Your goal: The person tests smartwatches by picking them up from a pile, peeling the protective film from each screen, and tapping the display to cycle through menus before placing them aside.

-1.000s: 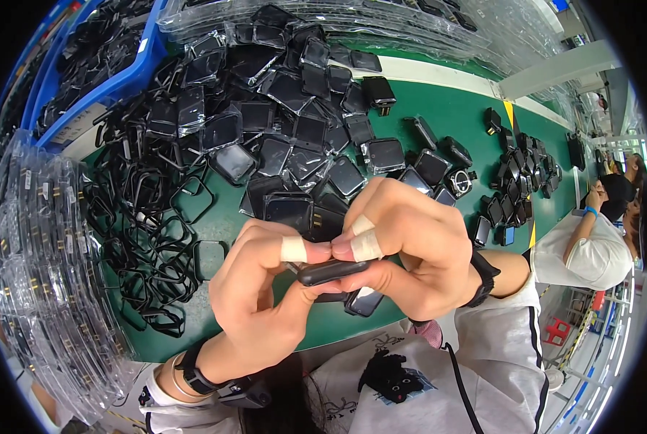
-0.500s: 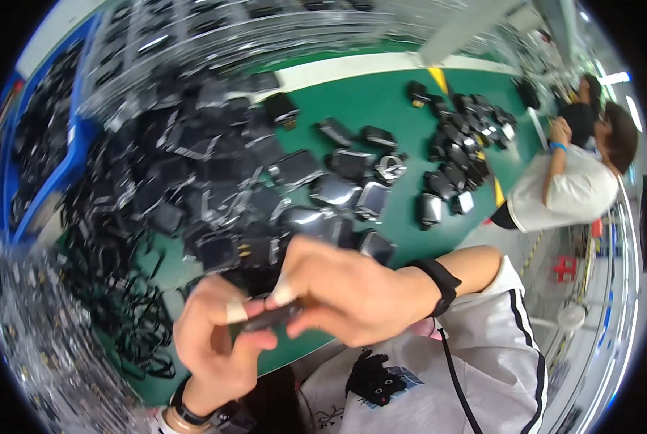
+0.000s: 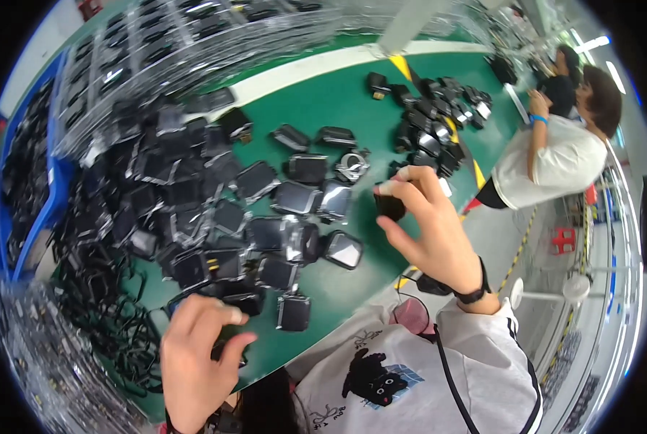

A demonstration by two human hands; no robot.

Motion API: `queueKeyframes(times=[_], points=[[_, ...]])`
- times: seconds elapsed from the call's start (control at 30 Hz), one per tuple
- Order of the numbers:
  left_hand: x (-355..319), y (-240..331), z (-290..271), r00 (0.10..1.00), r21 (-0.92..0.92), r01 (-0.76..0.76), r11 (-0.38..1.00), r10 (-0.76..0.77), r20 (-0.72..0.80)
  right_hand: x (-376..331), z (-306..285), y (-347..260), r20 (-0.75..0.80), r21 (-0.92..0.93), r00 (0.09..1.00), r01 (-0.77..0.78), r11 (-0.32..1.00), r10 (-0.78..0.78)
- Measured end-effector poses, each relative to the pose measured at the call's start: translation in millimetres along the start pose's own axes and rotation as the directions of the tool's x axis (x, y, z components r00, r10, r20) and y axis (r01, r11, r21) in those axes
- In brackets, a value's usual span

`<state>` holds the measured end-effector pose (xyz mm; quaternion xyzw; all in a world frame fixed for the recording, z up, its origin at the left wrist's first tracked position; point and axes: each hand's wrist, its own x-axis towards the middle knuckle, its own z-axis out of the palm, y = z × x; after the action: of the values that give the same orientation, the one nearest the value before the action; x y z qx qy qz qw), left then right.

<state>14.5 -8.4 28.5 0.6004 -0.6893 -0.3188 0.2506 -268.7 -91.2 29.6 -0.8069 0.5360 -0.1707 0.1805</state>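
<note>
My right hand (image 3: 436, 231) is raised over the table's near right edge and pinches a small black watch case (image 3: 390, 207) between thumb and fingers. At the lower left, my left hand (image 3: 197, 358) hangs with thumb and fingertips apart, nothing plainly gripped. Just beyond its fingertips is a black watch case (image 3: 242, 298); dark things partly hidden behind the hand cannot be made out. A broad heap of black, rounded-square watch cases (image 3: 186, 192), many in clear film, covers the table's left half. One lone wrapped case (image 3: 293, 312) lies right of my left hand.
A second group of black cases (image 3: 425, 137) sits at the far right of the green table (image 3: 338, 289). Black straps (image 3: 124, 347) tangle at the left, near a blue bin (image 3: 37, 224). Clear trays (image 3: 171, 50) are stacked behind. A co-worker (image 3: 551, 155) stands at the right.
My hands were together in front of me on a small dark piece. They have parted: the right has moved right and away with a black case, the left stays lower left with fingers spread.
</note>
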Motion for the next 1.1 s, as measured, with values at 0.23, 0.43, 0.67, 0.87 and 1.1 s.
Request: queueKeyframes(times=[0.23,0.43,0.67,0.87,1.1], points=[[-6,-10,-2,0.980,-0.974,0.172,0.148,0.078,0.185,75,11,-88,0.108,0.514,0.693,0.575,0.637,-0.713],[-8,-12,-18,0.916,-0.871,0.183,0.457,0.241,0.320,155,84,-138,0.110,0.316,0.415,0.847,0.428,-0.903],[-7,-22,-8,0.820,-0.863,-0.082,0.499,0.526,0.226,133,144,-181,0.230,0.097,0.300,0.940,0.328,-0.926],[-9,-19,-13,0.870,-0.852,-0.106,0.513,0.464,0.170,150,130,-169,0.298,0.008,0.272,0.958,0.288,-0.915],[9,-59,-42,0.321,-0.159,-0.272,0.949,-0.067,-0.945,177,99,-146,0.367,-0.047,0.431,0.894,0.446,-0.824]])
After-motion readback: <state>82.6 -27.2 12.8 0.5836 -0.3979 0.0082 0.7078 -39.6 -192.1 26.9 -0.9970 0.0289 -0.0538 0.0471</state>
